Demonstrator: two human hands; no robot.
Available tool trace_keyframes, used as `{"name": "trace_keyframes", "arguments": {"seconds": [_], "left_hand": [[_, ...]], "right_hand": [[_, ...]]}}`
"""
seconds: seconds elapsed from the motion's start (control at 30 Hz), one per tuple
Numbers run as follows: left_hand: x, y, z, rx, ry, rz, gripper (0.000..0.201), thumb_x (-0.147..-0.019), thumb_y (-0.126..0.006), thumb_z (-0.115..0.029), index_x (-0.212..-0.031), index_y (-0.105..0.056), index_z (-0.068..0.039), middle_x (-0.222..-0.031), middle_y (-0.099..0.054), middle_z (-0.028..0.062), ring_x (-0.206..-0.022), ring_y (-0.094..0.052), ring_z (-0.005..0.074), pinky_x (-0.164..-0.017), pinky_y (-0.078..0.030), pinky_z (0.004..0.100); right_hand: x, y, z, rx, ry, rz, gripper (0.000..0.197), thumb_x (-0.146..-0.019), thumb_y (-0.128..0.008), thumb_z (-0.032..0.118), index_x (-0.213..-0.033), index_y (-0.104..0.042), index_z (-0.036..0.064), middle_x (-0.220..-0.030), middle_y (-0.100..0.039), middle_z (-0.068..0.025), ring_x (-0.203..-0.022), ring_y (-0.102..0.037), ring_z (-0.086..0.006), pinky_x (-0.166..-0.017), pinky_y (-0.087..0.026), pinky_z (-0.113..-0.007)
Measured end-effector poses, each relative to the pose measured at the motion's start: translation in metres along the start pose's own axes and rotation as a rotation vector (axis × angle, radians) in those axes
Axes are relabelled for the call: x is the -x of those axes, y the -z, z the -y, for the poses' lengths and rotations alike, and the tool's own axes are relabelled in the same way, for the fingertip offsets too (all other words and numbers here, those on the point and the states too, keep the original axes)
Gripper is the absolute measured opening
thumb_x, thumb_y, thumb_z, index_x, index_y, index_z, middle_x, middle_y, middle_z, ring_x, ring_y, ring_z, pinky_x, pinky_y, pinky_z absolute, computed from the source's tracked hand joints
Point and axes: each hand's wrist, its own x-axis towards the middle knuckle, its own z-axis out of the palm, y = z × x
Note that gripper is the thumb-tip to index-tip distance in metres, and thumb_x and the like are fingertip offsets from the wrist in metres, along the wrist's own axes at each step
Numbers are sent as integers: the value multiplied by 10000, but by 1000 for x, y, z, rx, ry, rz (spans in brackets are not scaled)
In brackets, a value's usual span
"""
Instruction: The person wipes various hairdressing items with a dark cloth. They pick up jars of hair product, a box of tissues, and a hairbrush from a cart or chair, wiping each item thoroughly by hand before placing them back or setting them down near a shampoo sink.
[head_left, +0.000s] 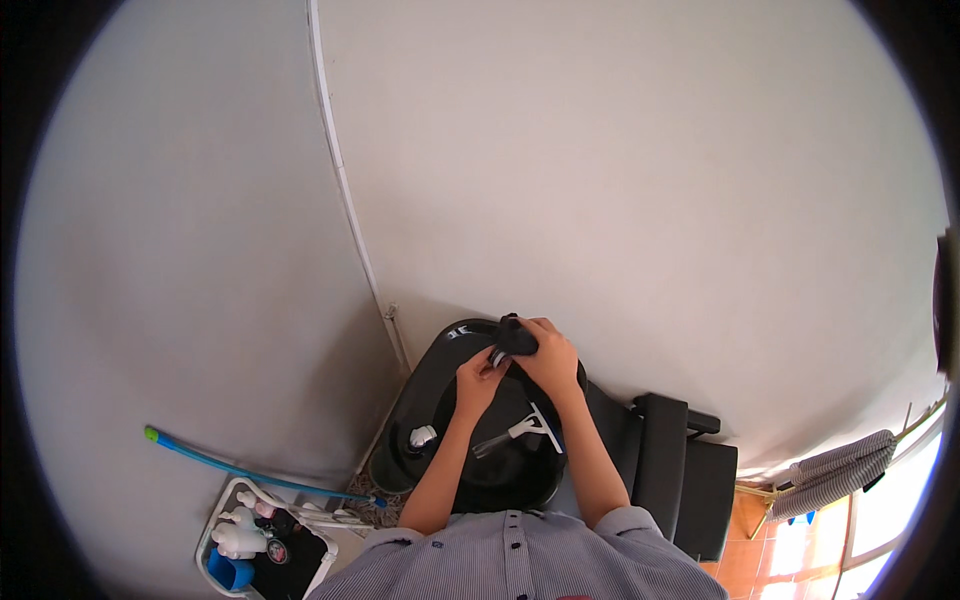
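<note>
Left hand (478, 380), right hand (552, 362) around black object (516, 340) — black basin (512, 483) below, white squeegee (526, 427) inside

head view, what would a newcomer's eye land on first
Likely the small black object over the black basin, held in the right hand, the left hand at its lower end. Then the white squeegee-like tool lying in the basin. At lower left, the bright blue pole slants near a white-rimmed tray of bottles.

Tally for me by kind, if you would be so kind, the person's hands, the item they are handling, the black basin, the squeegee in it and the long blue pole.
Left hand and right hand: 2
Dark item: 1
Black basin: 1
White squeegee: 1
Blue pole: 1
Total: 6
</note>
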Motion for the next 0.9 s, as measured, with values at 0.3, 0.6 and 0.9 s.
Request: {"name": "trace_keyframes", "arguments": {"seconds": [0.3, 0.6, 0.9], "left_hand": [[4, 3, 12, -82, -20, -25, 238, -744, -544, 106, -972, -577, 45, -908, -643, 87, -836, -602, 117, -724, -478, 256], [-1, 7, -14, -259, -78, -55, 319, -719, -534, 144, -1019, -550, 36, -972, -628, 111, -914, -600, 172, -797, -460, 282], [-3, 3, 9, -129, -71, -51, 165, -811, -564, 53, -962, -526, 1, -955, -618, 120, -863, -594, 156, -758, -455, 264]], "right_hand": [[7, -18, -5, -146, 31, -29, 477, -589, -717, 153, -1056, -622, 165, -963, -607, -75, -879, -599, -291, -723, -498, -377], [28, -17, 14, -8, 29, -164, 553, -610, -726, 142, -1141, -592, 218, -1039, -571, -50, -859, -610, -244, -711, -503, -339], [16, -42, -39, -432, -223, -58, 435, -695, -693, 187, -1070, -578, -1, -917, -633, -130, -825, -626, -216, -723, -489, -303]]}}
